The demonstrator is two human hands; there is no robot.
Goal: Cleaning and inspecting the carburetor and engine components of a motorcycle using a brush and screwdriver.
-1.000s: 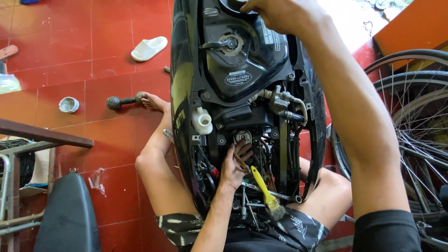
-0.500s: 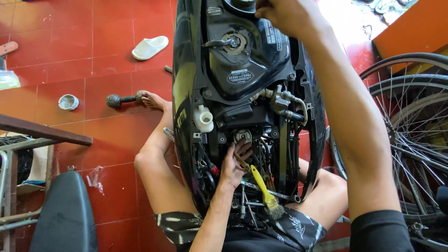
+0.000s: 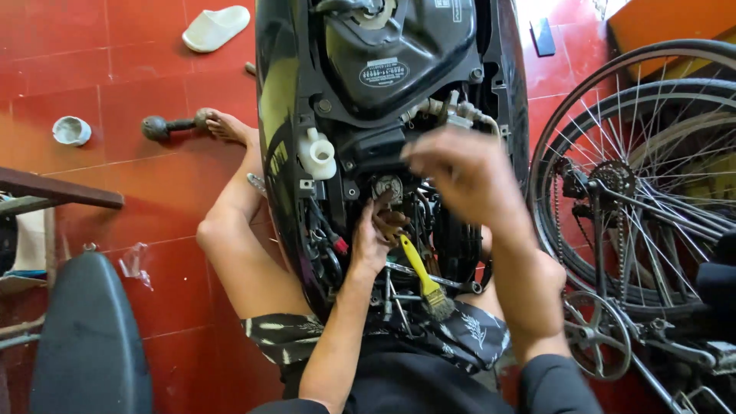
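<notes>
Left hand (image 3: 373, 239) has its grip closed on a yellow-handled plastic brush (image 3: 420, 277) inside the black scooter frame (image 3: 399, 69); just above, the right hand (image 3: 460, 172) is blurred, its grip unclear.

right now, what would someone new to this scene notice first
The eye lands on the opened black scooter body filling the middle, its engine parts bare. The left hand reaches into them next to a yellow-handled brush, while the right hand is blurred above. Spoked bicycle wheels crowd the right edge, and a white slipper lies on the red tiled floor at upper left.
</notes>
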